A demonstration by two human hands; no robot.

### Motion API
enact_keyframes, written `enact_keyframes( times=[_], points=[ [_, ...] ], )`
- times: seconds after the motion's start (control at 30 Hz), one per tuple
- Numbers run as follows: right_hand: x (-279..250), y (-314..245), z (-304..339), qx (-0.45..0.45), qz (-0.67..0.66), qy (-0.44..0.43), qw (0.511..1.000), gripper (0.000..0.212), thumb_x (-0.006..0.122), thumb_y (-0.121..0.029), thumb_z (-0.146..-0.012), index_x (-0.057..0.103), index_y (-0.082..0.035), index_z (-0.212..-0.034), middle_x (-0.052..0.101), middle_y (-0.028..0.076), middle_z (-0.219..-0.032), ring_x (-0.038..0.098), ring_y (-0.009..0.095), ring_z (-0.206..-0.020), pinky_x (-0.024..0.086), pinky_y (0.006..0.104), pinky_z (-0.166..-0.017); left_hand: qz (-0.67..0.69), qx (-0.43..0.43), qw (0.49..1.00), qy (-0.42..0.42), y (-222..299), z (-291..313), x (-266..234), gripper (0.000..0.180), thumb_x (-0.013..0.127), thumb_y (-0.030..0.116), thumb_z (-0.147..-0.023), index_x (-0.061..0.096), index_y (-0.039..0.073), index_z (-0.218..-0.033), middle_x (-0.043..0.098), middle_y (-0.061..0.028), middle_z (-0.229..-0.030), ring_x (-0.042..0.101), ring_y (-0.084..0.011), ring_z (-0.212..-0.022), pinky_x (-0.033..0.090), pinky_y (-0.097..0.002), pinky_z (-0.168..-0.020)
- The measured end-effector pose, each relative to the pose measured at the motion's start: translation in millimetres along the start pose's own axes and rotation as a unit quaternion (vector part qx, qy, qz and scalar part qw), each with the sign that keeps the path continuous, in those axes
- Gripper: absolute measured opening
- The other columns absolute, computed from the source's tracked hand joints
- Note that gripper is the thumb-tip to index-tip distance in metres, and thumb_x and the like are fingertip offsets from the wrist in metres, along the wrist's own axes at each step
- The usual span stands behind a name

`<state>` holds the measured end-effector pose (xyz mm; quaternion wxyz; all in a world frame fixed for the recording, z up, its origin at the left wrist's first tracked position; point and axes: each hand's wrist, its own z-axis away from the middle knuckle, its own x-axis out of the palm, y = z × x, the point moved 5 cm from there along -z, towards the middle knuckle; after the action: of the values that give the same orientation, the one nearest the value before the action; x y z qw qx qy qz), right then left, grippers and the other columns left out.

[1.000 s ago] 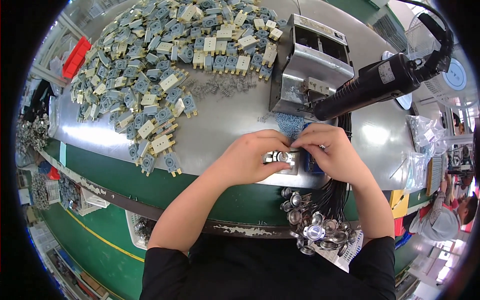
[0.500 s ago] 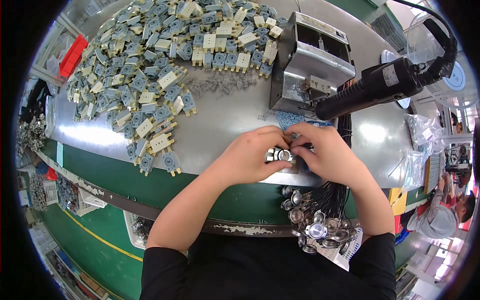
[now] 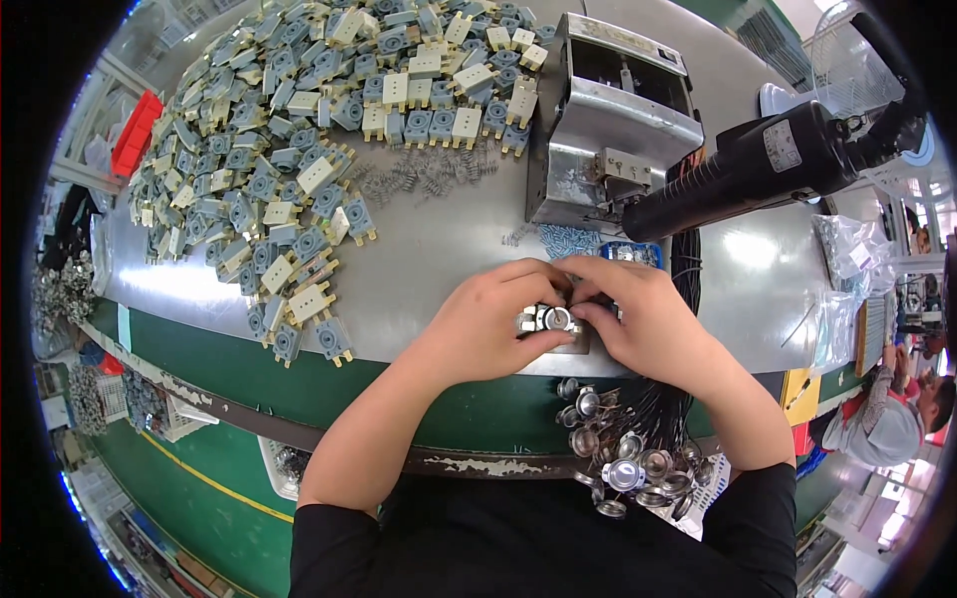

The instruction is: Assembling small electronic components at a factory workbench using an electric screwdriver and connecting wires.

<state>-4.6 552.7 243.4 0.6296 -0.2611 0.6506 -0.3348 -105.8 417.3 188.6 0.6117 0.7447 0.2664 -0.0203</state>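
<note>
Both hands meet in front of the metal machine, at the table's near edge. My left hand [image 3: 488, 324] is closed around a small silver metal part with a round ring on its end [image 3: 556, 318], gripped between thumb and fingers. My right hand [image 3: 648, 314] pinches at the same part from the other side; its fingertips are partly hidden, and I cannot tell whether they hold a separate piece. A flat metal plate [image 3: 578, 344] shows just below the part. Beyond the fingers lie blue screws [image 3: 568, 241] and a blue tray of small pieces [image 3: 633, 253].
A large heap of grey and cream switch-like blocks [image 3: 264, 209] covers the left. Loose springs [image 3: 429, 171] lie beside it. A boxy metal machine [image 3: 618, 125] and a black electric screwdriver [image 3: 743, 169] stand ahead. Round metal cups on black wires [image 3: 623, 473] hang over the front edge. A person [image 3: 882, 424] sits at far right.
The whole view has shifted slightly. Both hands stay together at the metal part with small finger movements, and more of the blue tray shows beyond them.
</note>
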Motion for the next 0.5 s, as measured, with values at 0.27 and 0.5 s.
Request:
enact_keyframes(
  times=[0.27, 0.5],
  points=[
    [-3.7, -1.6, 6.9, -0.021, 0.115, 0.072, 0.991, 0.038, 0.079, -0.002, -0.079, 0.067, -0.005, -0.115, 0.073, 0.009, -0.085, 0.071, 0.032, -0.081, 0.055, 0.0413, -0.074, -0.007, 0.026, 1.0, 0.011, 4.1, -2.5, 2.3, 0.037, 0.087, 0.009, -0.078, 0.075, 0.003, -0.113, 0.074, -0.0145, -0.117, 0.072, -0.0335, -0.109, 0.058, -0.0407, -0.093],
    [-61.3, -6.7, 71.8, -0.327, 0.165, 0.277, 0.888, 0.044, 0.081, -0.03, -0.087, 0.063, -0.005, -0.118, 0.07, 0.015, -0.097, 0.069, 0.034, -0.091, 0.053, 0.0456, -0.079, -0.007, 0.029, 0.999, -0.011, 2.0, -4.3, 2.5, 0.031, 0.086, 0.009, -0.079, 0.078, 0.003, -0.108, 0.076, -0.0132, -0.115, 0.073, -0.0321, -0.109, 0.059, -0.0408, -0.094]
  ],
)
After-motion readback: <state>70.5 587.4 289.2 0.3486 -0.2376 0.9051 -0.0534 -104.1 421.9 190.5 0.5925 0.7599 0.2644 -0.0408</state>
